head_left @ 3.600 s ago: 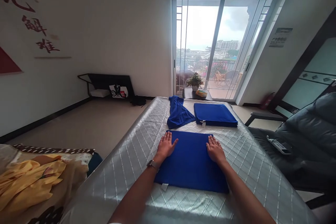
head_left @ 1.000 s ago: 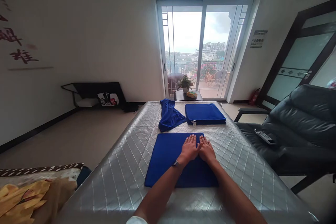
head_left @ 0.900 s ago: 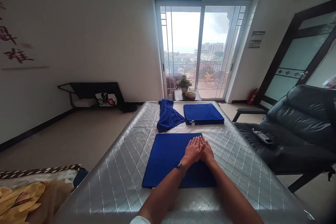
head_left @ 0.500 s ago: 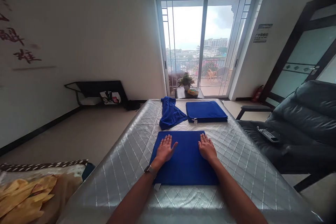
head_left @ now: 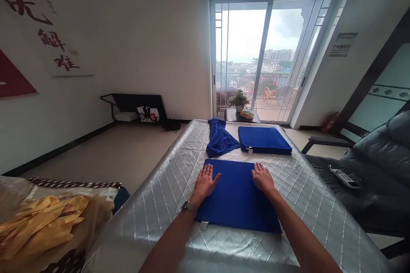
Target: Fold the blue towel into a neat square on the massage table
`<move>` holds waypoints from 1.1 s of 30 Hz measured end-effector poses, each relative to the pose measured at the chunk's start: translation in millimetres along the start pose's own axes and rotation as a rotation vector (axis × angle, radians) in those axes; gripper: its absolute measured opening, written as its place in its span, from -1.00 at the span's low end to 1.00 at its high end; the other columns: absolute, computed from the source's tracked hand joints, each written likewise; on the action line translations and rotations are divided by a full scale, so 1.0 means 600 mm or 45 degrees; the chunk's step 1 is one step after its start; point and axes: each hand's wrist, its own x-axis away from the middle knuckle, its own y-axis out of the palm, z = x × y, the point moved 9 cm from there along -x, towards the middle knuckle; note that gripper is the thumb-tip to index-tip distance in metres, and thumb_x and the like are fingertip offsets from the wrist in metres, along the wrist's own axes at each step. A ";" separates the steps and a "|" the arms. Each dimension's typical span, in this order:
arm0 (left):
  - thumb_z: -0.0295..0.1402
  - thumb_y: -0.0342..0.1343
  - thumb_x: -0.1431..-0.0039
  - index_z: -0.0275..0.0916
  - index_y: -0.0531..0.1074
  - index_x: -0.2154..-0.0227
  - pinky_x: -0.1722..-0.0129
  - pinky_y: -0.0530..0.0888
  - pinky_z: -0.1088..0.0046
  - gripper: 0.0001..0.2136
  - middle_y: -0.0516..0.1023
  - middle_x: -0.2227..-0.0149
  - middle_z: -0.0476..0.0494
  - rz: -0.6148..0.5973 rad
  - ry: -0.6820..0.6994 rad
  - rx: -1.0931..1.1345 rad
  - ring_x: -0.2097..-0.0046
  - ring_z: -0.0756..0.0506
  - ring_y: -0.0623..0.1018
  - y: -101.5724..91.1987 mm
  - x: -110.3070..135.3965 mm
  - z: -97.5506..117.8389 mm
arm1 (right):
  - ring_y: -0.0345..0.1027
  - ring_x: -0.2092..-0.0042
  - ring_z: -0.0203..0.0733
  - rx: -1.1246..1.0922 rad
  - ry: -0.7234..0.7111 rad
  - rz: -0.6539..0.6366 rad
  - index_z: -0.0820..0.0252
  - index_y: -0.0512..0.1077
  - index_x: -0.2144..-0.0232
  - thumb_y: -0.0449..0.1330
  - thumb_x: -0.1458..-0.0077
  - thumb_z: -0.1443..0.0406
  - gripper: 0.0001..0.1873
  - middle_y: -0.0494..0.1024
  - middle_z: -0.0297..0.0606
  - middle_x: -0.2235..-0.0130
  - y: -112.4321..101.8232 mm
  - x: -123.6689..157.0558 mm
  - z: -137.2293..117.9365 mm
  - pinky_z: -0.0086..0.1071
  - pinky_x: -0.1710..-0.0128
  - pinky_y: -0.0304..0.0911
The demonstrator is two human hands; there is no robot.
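While both our palms lie flat, fingers spread, we press on the folded blue towel (head_left: 237, 196) that sits near the front edge of the silver quilted bed (head_left: 153, 204), roughly midway across it. Our left hand (head_left: 205, 182) rests open on the towel's far left corner, a watch (head_left: 188, 207) on that wrist, and our right hand (head_left: 262, 178) rests open on its far right corner; neither grips anything. A small white tag (head_left: 204, 225) sticks out at the towel's near left corner. Toward the far edge of the bed we see a neat stack of folded blue towels (head_left: 264, 140), and just beside it on the left a loose, crumpled blue cloth (head_left: 219, 138). Past the far edge stands a small dark table with a potted plant (head_left: 238, 100), in front of tall sliding glass doors (head_left: 265, 55) that open on a balcony. Off the right edge sits a dark leather chair (head_left: 374, 166) with a remote (head_left: 346, 177) on it. By the front left corner lies yellow patterned bedding (head_left: 41, 226). Red characters (head_left: 51, 40) mark the pale left wall.
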 end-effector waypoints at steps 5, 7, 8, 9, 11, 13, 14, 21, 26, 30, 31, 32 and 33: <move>0.13 -0.52 -0.36 -0.44 0.03 -0.38 -0.40 0.01 0.14 -0.19 0.03 -0.41 -0.31 0.013 0.012 0.004 -0.43 -0.21 0.02 0.003 -0.002 0.002 | -0.29 -0.44 -0.17 -0.013 0.007 -0.008 0.39 -0.07 -0.41 -0.31 -0.36 0.17 -0.32 -0.10 -0.17 -0.44 0.013 -0.019 0.009 -0.21 -0.38 -0.33; 0.13 -0.52 -0.36 -0.41 0.03 -0.38 -0.40 0.01 0.14 -0.20 0.03 -0.41 -0.30 0.017 0.015 0.001 -0.43 -0.20 0.02 0.007 -0.004 0.001 | -0.31 -0.45 -0.18 -0.022 0.005 0.010 0.38 -0.08 -0.41 -0.31 -0.36 0.18 -0.33 -0.11 -0.17 -0.44 0.019 -0.019 0.012 -0.22 -0.38 -0.35; 0.13 -0.51 -0.37 -0.40 0.03 -0.38 -0.40 0.01 0.15 -0.21 0.02 -0.42 -0.30 0.013 0.021 0.004 -0.43 -0.20 0.02 0.009 -0.006 -0.001 | -0.32 -0.45 -0.19 -0.029 0.002 0.022 0.38 -0.08 -0.41 -0.31 -0.36 0.18 -0.33 -0.11 -0.17 -0.44 0.021 -0.018 0.013 -0.22 -0.38 -0.36; 0.12 -0.51 -0.37 -0.40 0.04 -0.38 -0.40 0.01 0.16 -0.22 0.01 -0.42 -0.29 0.009 0.023 0.010 -0.43 -0.20 0.02 0.011 -0.008 -0.006 | -0.32 -0.45 -0.19 -0.038 -0.001 0.032 0.38 -0.07 -0.41 -0.30 -0.36 0.18 -0.33 -0.10 -0.16 -0.44 0.022 -0.017 0.013 -0.22 -0.39 -0.37; 0.09 -0.49 -0.39 -0.41 0.05 -0.38 -0.39 0.02 0.15 -0.24 0.01 -0.42 -0.30 0.000 -0.013 0.021 -0.42 -0.20 0.04 0.014 -0.012 -0.027 | -0.31 -0.45 -0.19 -0.060 -0.002 0.045 0.38 -0.07 -0.41 -0.30 -0.36 0.17 -0.33 -0.10 -0.17 -0.44 0.022 -0.016 0.014 -0.23 -0.39 -0.37; 0.06 -0.46 -0.41 -0.43 0.08 -0.36 -0.38 0.05 0.11 -0.27 0.06 -0.40 -0.35 0.026 -0.100 0.018 -0.41 -0.23 0.07 0.009 -0.017 -0.060 | -0.31 -0.45 -0.20 -0.081 0.003 0.051 0.38 -0.07 -0.41 -0.30 -0.36 0.18 -0.33 -0.10 -0.18 -0.44 0.022 -0.016 0.014 -0.24 -0.39 -0.37; 0.05 -0.44 -0.42 -0.44 0.10 -0.36 -0.37 0.07 0.08 -0.28 0.08 -0.39 -0.38 0.064 -0.141 0.014 -0.41 -0.25 0.09 0.002 -0.018 -0.075 | -0.31 -0.45 -0.21 -0.092 0.005 0.053 0.38 -0.06 -0.41 -0.30 -0.36 0.18 -0.33 -0.09 -0.18 -0.44 0.022 -0.016 0.014 -0.24 -0.39 -0.37; 0.00 -0.40 -0.44 -0.34 0.19 -0.32 -0.35 0.16 0.19 -0.36 0.20 -0.36 -0.29 0.237 0.273 0.039 -0.39 -0.18 0.15 -0.030 -0.034 0.089 | -0.28 -0.44 -0.16 -0.136 0.002 0.085 0.39 -0.04 -0.40 -0.28 -0.36 0.18 -0.34 -0.06 -0.15 -0.44 0.021 -0.017 0.013 -0.21 -0.39 -0.35; -0.03 -0.41 -0.46 -0.35 0.16 -0.33 -0.35 0.15 0.22 -0.38 0.20 -0.36 -0.28 0.099 0.619 0.131 -0.40 -0.14 0.14 0.013 -0.052 0.326 | -0.27 -0.44 -0.15 -0.071 -0.060 0.078 0.35 -0.02 -0.40 -0.23 -0.34 0.26 -0.36 -0.08 -0.13 -0.44 0.018 -0.009 0.014 -0.21 -0.38 -0.31; -0.05 -0.47 -0.46 -0.31 0.11 -0.36 -0.36 0.13 0.16 -0.38 0.18 -0.37 -0.26 0.061 0.542 0.183 -0.40 -0.15 0.14 0.042 -0.075 0.365 | -0.29 -0.44 -0.12 -0.025 -0.113 0.082 0.36 -0.01 -0.40 -0.20 -0.30 0.32 -0.36 -0.12 -0.14 -0.44 0.018 -0.005 0.011 -0.21 -0.38 -0.30; -0.04 -0.48 -0.45 -0.31 0.12 -0.36 -0.37 0.11 0.15 -0.37 0.17 -0.37 -0.25 0.056 0.508 0.181 -0.40 -0.15 0.13 0.047 -0.078 0.352 | -0.27 -0.44 -0.12 -0.031 -0.103 0.087 0.38 0.00 -0.39 -0.21 -0.32 0.30 -0.36 -0.10 -0.13 -0.44 0.017 -0.006 0.011 -0.21 -0.38 -0.28; -0.02 -0.48 -0.45 -0.31 0.14 -0.35 -0.38 0.09 0.15 -0.35 0.17 -0.37 -0.25 0.049 0.475 0.170 -0.40 -0.16 0.12 0.050 -0.081 0.333 | -0.25 -0.44 -0.12 -0.043 -0.088 0.093 0.40 0.00 -0.39 -0.23 -0.33 0.27 -0.36 -0.07 -0.12 -0.43 0.016 -0.007 0.012 -0.20 -0.38 -0.27; 0.00 -0.48 -0.44 -0.32 0.15 -0.35 -0.39 0.06 0.15 -0.34 0.16 -0.38 -0.25 0.043 0.442 0.153 -0.41 -0.16 0.10 0.051 -0.083 0.308 | -0.24 -0.44 -0.12 -0.057 -0.070 0.098 0.41 0.00 -0.39 -0.25 -0.34 0.24 -0.36 -0.05 -0.11 -0.43 0.015 -0.008 0.012 -0.19 -0.38 -0.27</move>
